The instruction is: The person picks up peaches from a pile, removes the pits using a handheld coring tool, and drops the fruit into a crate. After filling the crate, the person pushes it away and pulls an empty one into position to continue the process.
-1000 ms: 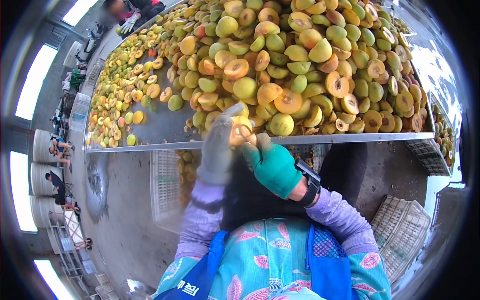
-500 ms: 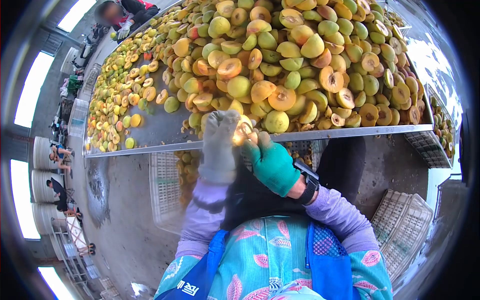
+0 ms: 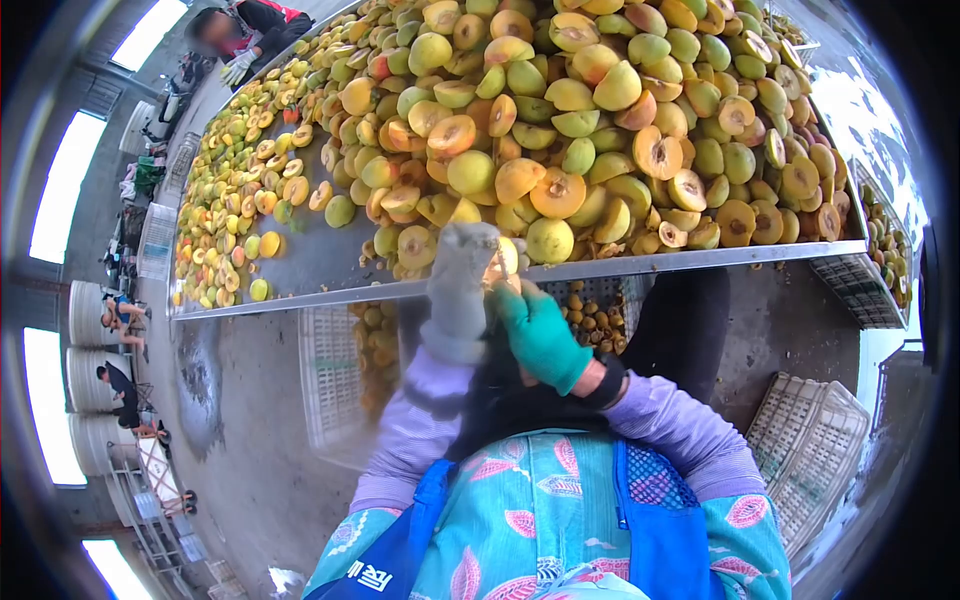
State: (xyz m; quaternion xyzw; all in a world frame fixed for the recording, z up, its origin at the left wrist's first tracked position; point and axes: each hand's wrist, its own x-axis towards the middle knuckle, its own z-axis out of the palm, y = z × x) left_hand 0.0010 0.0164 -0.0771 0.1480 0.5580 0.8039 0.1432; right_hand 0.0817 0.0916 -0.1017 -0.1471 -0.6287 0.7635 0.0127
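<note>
My left hand (image 3: 462,285), in a pale grey glove smeared by motion, is closed on a peach-like stone fruit half (image 3: 503,262) at the table's near edge. The cut face of the fruit is brightly lit. Right against it is my right hand (image 3: 543,338), in a green glove, with thumb and fingers pinched together. Whatever lies in that pinch is hidden. Beyond both hands, a large heap of halved yellow-green and orange fruit (image 3: 558,193) covers much of the metal table (image 3: 330,232); several halves still show a brown stone or hollow.
Below the table edge stand a white crate (image 3: 330,375) and brownish fruit pieces (image 3: 597,325) in a container. Another crate of fruit (image 3: 860,290) adjoins the table at right, with stacked crates (image 3: 805,440) on the floor. A gloved co-worker (image 3: 262,35) leans over the far left corner.
My left hand has shifted slightly right, with the fruit half beside it. My right hand has turned a little, so the watch face no longer shows. The heap looks unchanged.
</note>
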